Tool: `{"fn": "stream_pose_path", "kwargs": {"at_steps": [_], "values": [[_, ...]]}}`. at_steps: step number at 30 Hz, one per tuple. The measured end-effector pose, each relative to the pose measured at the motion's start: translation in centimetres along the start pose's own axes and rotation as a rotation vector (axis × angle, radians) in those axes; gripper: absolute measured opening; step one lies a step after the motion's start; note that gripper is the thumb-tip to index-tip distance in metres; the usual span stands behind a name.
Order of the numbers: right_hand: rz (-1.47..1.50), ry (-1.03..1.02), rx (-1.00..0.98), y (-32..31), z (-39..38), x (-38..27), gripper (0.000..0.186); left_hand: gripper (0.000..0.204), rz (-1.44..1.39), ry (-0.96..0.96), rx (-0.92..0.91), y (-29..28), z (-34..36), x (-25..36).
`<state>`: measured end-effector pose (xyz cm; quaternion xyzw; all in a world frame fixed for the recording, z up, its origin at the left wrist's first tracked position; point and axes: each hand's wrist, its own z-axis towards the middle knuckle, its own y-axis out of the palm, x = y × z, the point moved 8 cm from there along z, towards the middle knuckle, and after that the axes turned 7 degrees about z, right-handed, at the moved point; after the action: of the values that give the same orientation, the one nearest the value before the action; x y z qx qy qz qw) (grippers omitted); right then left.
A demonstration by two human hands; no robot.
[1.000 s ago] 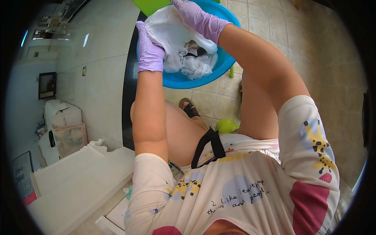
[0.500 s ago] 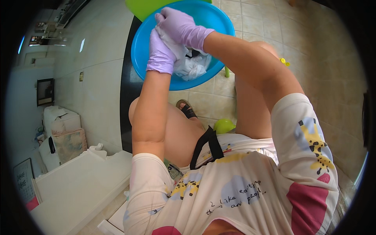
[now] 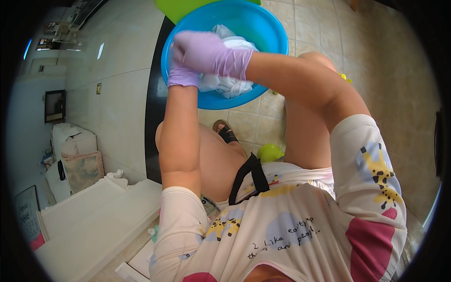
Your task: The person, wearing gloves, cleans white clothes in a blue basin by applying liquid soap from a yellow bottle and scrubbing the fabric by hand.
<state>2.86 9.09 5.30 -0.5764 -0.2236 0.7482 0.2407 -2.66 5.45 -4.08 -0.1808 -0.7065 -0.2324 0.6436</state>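
Both my hands wear lilac gloves and are together over the left side of a round blue basin (image 3: 270, 35). My right hand (image 3: 204, 52) is closed, slightly smeared by motion, and lies across my left hand (image 3: 182, 75). Wet-looking white cloth (image 3: 235, 87) is bunched in the basin, and part of it runs up beneath my hands, gripped between them. My right hand covers most of the left one's fingers. More pale fabric (image 3: 223, 32) lies beyond my right hand.
A bright green surface (image 3: 181, 7) shows behind the basin. My knees flank the basin's near side. A round green object (image 3: 270, 152) lies on the tiled floor between my legs. White furniture (image 3: 98, 221) stands at my left. Small yellow pieces (image 3: 345, 77) lie right of my knee.
My hands have come down and nearer to me, and my right hand now overlaps the left. More of the cloth in the basin shows. The view has shifted slightly.
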Motion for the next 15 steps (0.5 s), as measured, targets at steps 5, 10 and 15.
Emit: {"fn": "stream_pose_path", "kwargs": {"at_steps": [5, 10, 15], "values": [[0.026, -0.072, 0.122, 0.1, 2.2, 1.0, 0.031, 0.046, 0.538, 0.162, 0.032, -3.2, 1.8, -2.7], [0.029, 0.116, 0.152, -3.4, 3.2, 5.4, 0.031, 0.042, -0.09, 0.072, 0.019, 1.3, 1.9, -1.3], [0.033, -0.097, 0.013, 0.6, 0.7, -0.3, 0.026, 0.047, 0.109, 0.139, 0.016, 0.5, -0.7, 2.1]]}}
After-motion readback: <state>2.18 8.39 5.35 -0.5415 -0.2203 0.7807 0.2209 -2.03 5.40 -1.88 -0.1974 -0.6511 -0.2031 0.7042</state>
